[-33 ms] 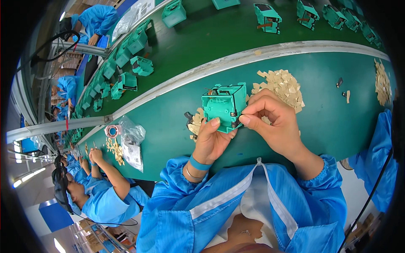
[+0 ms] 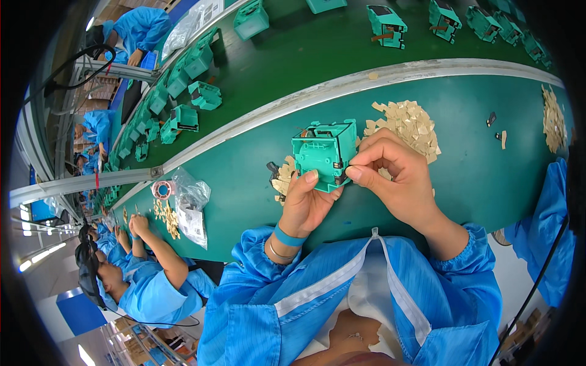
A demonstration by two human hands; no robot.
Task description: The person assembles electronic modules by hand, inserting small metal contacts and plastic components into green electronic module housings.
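Green case [image 2: 320, 160] up above the desk [image 2: 244, 177], left hand [image 2: 309, 202] gripping it from below, right hand [image 2: 395, 174] pinching its right edge!

I log the held housing [image 2: 310, 160] as teal green, plain, edged with black trim [image 2: 337, 155]. Housings on the belt [image 2: 390, 27] match that teal, with black parts and a brown strip; the belt [image 2: 311, 58] is deep green, darker than the bluish-green tabletop [image 2: 244, 168]. I record the rail [image 2: 244, 126] as pale grey, scuffed brownish in patches. Chip pile [image 2: 409, 125]: tan, mottled lighter and darker. Tape roll [image 2: 155, 190]: pinkish red. I read the jacket [image 2: 253, 332] as bright blue with fine tone-on-tone lines, zip tape [image 2: 323, 283] white, wristband [image 2: 288, 237] mid blue, bracelet [image 2: 279, 254] silvery. Neighbour's sleeve [image 2: 149, 302]: lighter blue.
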